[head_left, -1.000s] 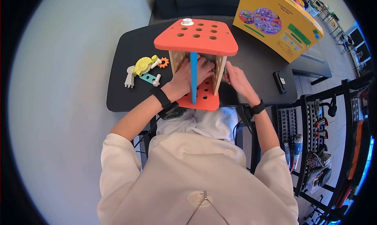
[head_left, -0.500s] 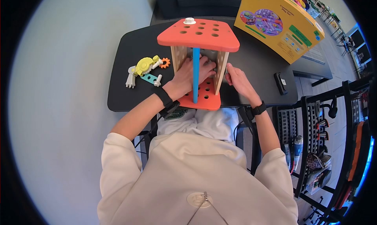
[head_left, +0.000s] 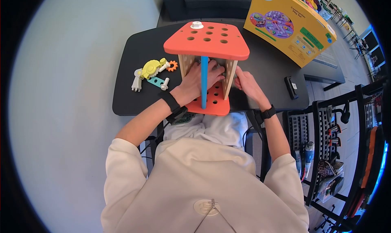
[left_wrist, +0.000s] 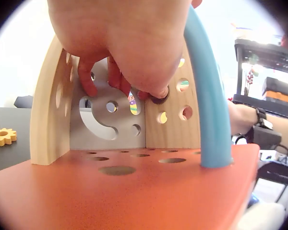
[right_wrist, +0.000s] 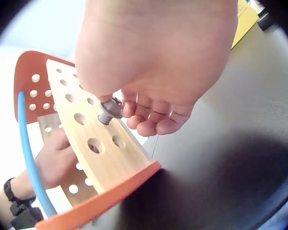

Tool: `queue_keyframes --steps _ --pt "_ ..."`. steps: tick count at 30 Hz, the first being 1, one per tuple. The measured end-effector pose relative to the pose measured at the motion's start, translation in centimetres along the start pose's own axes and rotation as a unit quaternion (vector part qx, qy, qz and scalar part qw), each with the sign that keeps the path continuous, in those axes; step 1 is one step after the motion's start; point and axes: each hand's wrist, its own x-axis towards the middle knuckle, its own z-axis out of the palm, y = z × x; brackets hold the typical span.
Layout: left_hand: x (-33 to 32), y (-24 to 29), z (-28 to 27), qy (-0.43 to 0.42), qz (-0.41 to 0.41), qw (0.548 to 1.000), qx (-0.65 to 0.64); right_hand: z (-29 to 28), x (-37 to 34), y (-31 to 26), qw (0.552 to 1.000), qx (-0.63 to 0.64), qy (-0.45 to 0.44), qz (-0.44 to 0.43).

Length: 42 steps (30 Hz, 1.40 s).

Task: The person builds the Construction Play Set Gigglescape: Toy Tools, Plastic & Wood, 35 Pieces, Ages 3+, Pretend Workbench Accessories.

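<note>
A toy workbench stands at the table's front edge, with a red holed top, a red base, wooden side panels and a blue rod. My right hand is outside the right panel; in the right wrist view it pinches a grey bolt whose threaded end enters a panel hole. My left hand reaches inside, behind the rod. Its fingertips are at a hole on the right panel's inner face, close to the grey back plate; whether they hold anything, I cannot tell.
A white bolt head sits on the red top. On the left lie a yellow toy piece, an orange gear, a teal strip and a white bolt. A yellow box and a black object are at right.
</note>
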Motion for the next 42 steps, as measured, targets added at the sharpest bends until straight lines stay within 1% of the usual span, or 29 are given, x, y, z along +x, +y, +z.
queue_keyframes --steps 1,3,4,5,6,10,12,13,15,17,19,20,21,24,25,27,28,30,31,33,34,36,37,39,40,42 --pt "0.0 0.0 0.0 0.007 0.002 1.0 -0.003 0.0 -0.2 -0.4 1.0 0.0 0.0 0.0" --pt "0.0 -0.1 0.1 0.011 0.005 1.0 0.0 -0.3 -0.7 -1.4 0.998 -0.055 -0.003 0.03" --pt "0.0 -0.1 0.3 0.014 0.007 1.0 0.003 0.2 -1.5 -2.0 0.998 -0.056 -0.003 0.029" --pt "0.1 -0.2 0.4 0.016 0.007 1.0 0.003 1.3 -2.6 -2.6 0.998 0.024 0.053 -0.023" --pt "0.1 -0.3 0.5 0.02 0.01 1.0 0.001 1.9 -3.4 -2.8 0.986 0.103 0.107 -0.075" --pt "0.0 -0.2 0.8 0.015 0.004 1.0 0.0 2.3 -3.8 -1.7 0.98 0.133 0.105 -0.101" --pt "0.0 -0.2 0.8 0.016 0.002 1.0 -0.002 1.6 -2.3 -1.0 0.986 0.112 0.065 -0.108" --pt "0.1 -0.2 0.7 0.018 -0.002 1.0 -0.003 1.1 -1.6 -1.1 0.986 0.113 0.065 -0.109" --pt "0.2 -0.1 0.4 0.008 -0.005 1.0 -0.004 0.3 -0.5 -1.3 1.0 -0.004 0.015 0.013" --pt "0.1 -0.1 0.3 -0.003 -0.009 1.0 -0.005 0.0 -0.6 -1.5 1.0 -0.018 0.014 0.018" --pt "0.1 -0.2 0.5 0.041 0.023 0.999 -0.002 0.2 -1.2 -1.6 0.999 -0.032 0.014 0.024" --pt "0.0 -0.2 0.5 0.041 0.023 0.999 -0.002 1.0 -2.2 -1.6 0.997 0.05 0.049 -0.035" --pt "0.0 -0.2 0.6 0.039 0.019 0.999 -0.003 1.6 -2.9 -1.7 0.984 0.13 0.082 -0.094" --pt "-0.1 -0.1 0.7 0.028 0.006 1.0 -0.002 2.1 -3.8 -2.0 0.985 0.126 0.061 -0.102" --pt "0.0 -0.1 0.7 0.017 0.0 1.0 0.001 2.0 -3.4 -1.8 0.985 0.126 0.064 -0.103" --pt "0.2 0.0 0.5 0.011 -0.004 1.0 0.0 1.4 -2.1 -1.1 0.987 0.11 0.028 -0.111" --pt "0.2 0.0 0.4 0.005 -0.011 1.0 -0.002 1.0 -1.2 -0.7 0.987 0.11 0.028 -0.112" --pt "0.1 0.0 0.5 0.022 0.0 1.0 0.004 0.1 0.2 -0.2 1.0 0.024 -0.013 -0.013" --pt "0.0 0.0 0.6 0.038 0.011 0.999 0.008 0.2 0.0 -0.6 1.0 0.024 -0.014 -0.012" --pt "0.0 -0.1 0.6 0.032 0.011 0.999 0.003 0.2 -0.2 -1.4 1.0 -0.013 0.003 0.028" --pt "0.0 -0.1 0.5 0.027 0.009 1.0 -0.001 0.5 -0.8 -2.2 0.999 -0.014 0.002 0.029" --pt "0.0 0.1 0.6 0.032 0.005 0.999 -0.004 1.7 -2.9 -3.3 0.992 0.059 0.095 -0.062" --pt "0.0 0.0 0.7 0.038 0.003 0.999 -0.007 2.0 -3.3 -3.2 0.992 0.058 0.094 -0.062" --pt "0.0 -0.1 0.7 0.037 0.003 0.999 -0.003 2.3 -3.9 -2.9 0.984 0.072 0.116 -0.112" --pt "-0.1 -0.1 0.7 0.034 0.006 0.999 0.0 2.1 -3.8 -2.9 0.984 0.072 0.116 -0.11" --pt "0.0 0.0 0.7 0.036 0.009 0.999 -0.003 1.0 -2.9 -2.9 0.992 -0.004 0.069 -0.105"
